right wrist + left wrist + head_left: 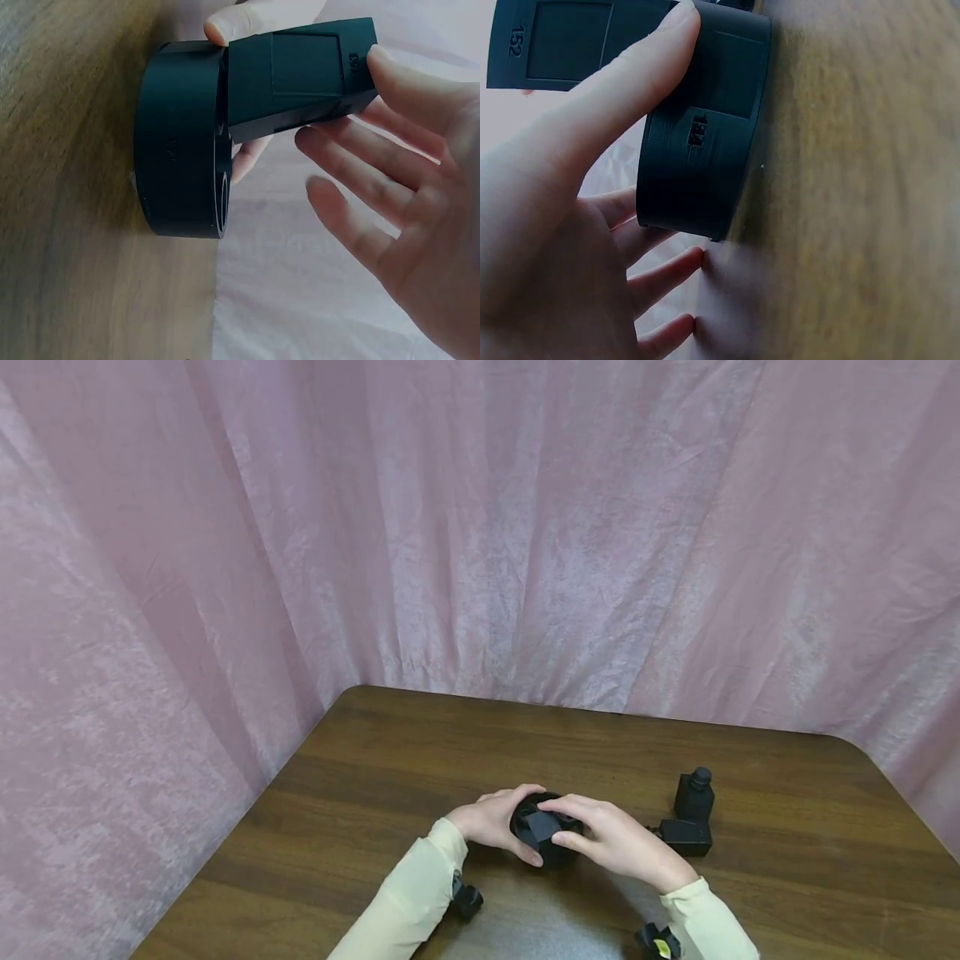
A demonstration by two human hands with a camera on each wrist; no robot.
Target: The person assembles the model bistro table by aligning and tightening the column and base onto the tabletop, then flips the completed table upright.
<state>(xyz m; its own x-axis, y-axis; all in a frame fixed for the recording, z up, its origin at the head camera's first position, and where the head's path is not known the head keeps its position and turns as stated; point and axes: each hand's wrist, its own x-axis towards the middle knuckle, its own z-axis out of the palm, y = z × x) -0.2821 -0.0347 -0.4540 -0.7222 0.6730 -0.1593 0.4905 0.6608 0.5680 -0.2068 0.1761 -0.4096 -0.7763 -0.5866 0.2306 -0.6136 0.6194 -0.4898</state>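
Note:
A black round, drum-like part (555,857) sits on the wooden table, with raised digits on its curved side. My left hand (493,823) grips it from the left, thumb on the near side and fingers toward the far side. Above it stands a tilted black rectangular block (307,75), its lower end at the round part's top. How deep that end goes in, I cannot tell. My right hand (617,842) pinches the block's upper end between thumb and fingers. In the left wrist view, the left thumb lies across the round part (705,150) near the block (570,41).
On the table (420,752), to the right of my hands, stands a black bottle-shaped piece (694,797) with a knob on top. Just in front of it lies a black box-shaped piece (686,837). A pink curtain (525,527) hangs behind the table and along its left side.

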